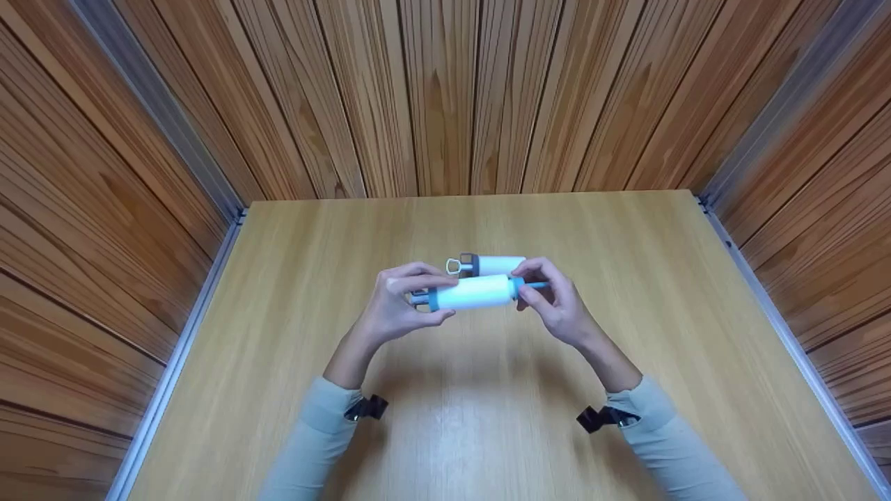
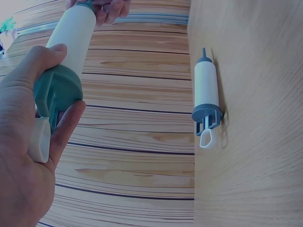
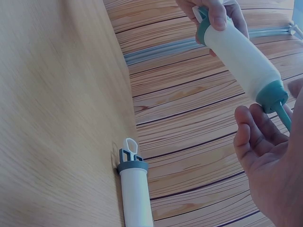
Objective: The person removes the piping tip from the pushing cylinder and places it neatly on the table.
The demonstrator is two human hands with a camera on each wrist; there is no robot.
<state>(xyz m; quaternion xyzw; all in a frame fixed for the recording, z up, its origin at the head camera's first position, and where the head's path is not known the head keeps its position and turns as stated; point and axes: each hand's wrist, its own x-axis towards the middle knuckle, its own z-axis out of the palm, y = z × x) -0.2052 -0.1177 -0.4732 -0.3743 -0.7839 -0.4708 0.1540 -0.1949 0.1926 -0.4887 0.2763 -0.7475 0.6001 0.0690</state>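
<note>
A white balloon pump with teal ends is held level above the table between both hands. My left hand grips its handle end, thumb and fingers spread around the barrel. In the left wrist view, the pump's white ring handle lies close to the left palm. At the other end, my right hand holds the teal cap between thumb and fingers, with the thin nozzle pointing out past them. Behind the held pump lies a second white balloon pump with dark blue-grey ends, its nozzle hidden in the head view.
The second pump rests on a light wooden table, its ring handle pointing left. Wood-plank walls with grey metal rails enclose the back and both sides. A small black camera is strapped at each wrist.
</note>
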